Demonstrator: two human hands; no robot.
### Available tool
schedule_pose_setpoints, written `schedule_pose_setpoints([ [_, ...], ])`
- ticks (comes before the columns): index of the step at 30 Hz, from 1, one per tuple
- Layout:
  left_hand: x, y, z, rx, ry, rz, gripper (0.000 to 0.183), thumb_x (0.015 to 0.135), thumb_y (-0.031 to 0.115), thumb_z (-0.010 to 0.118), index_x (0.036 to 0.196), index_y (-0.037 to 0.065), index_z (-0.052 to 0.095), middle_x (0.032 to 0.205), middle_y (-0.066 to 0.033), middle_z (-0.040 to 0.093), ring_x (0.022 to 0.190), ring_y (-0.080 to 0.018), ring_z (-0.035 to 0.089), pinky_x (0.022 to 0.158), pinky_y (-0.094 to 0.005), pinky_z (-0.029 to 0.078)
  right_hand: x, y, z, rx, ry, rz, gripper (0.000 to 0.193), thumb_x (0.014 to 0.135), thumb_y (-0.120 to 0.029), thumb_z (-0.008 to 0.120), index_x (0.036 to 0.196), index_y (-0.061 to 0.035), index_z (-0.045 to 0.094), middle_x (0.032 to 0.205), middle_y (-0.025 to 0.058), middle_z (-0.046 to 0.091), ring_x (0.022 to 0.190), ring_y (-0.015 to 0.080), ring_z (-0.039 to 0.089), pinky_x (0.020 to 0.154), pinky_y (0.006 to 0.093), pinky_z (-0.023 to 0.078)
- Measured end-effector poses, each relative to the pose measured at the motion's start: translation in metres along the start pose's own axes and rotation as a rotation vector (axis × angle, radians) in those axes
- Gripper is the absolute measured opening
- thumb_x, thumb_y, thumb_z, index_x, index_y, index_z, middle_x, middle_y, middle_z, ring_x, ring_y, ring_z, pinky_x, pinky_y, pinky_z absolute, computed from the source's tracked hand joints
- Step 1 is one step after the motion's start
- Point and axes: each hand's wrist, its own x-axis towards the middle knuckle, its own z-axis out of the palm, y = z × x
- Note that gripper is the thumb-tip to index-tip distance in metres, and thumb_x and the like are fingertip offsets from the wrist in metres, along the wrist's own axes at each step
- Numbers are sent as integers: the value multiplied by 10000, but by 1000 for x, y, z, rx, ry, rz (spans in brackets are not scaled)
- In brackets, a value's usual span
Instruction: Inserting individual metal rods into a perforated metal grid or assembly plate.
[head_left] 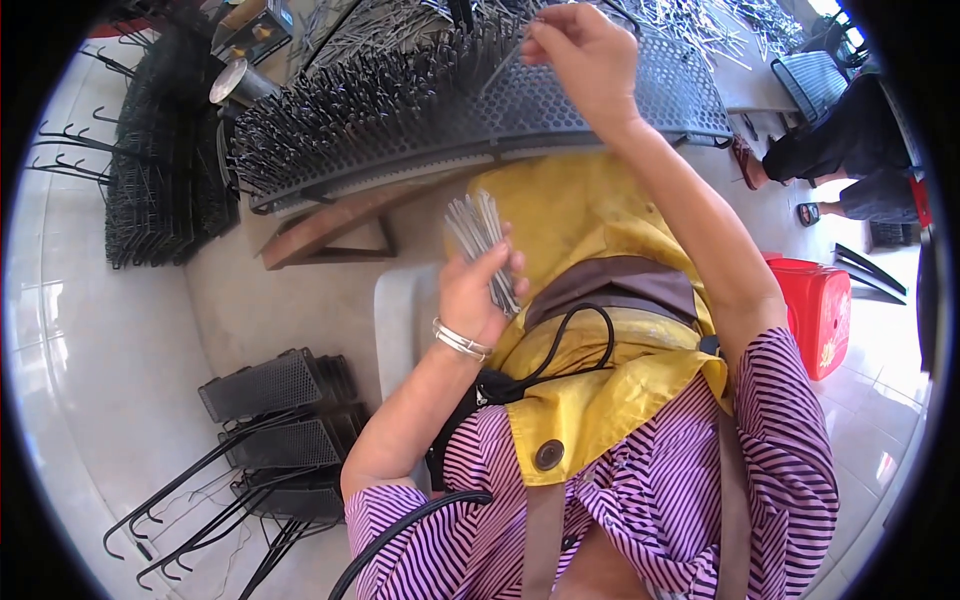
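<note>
Left hand [475, 290]: grasping rod bundle [473, 228].
Right hand [590, 65]: pinching one rod [504, 69] over tray [675, 85], inside front edge.
Tray: filling, probably; next needs exact aim.

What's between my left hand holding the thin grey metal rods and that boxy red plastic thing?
Rightward from your left hand in the head view: yellow cloth apron, brown cloth panel, then your bare right arm.

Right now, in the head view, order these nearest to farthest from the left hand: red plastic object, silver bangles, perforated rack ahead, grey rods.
1. Grey rods: in the left hand.
2. Silver bangles: worn just behind the hand.
3. Perforated rack: ahead.
4. Red plastic object: off to the right.
</note>
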Motion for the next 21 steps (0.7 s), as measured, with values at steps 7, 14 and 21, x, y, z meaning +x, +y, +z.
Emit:
schedule_pose_setpoints([
  [7, -3, 3, 2, 39, 41, 33, 237, 763, 22, 521, 991, -20, 472, 776, -58, 521, 688, -171, 500, 488, -267, 393, -2, -7, 13, -203, -49, -345, 22, 739, -4, 549, 754, 5, 535, 587, 63, 562, 518, 91, 558, 465, 219, 440],
  [14, -3, 4, 3, 45, 61, 22, 201, 754, 37, 531, 942, -24, 496, 755, -69, 536, 690, -185, 509, 488, -271, 399, 0, -8, 14, -249, -114, -598, 30, 720, 23, 539, 739, 0, 540, 592, 100, 556, 519, 158, 576, 464, 244, 441],
  [21, -1, 2, 2, 5, 50, 10, 189, 739, 68, 558, 907, -10, 520, 736, -66, 542, 651, -172, 541, 471, -273, 421, -1, 11, 9, -241, -54, -687, 85, 693, 6, 566, 776, -5, 555, 643, 93, 586, 558, 166, 591, 500, 245, 473],
])
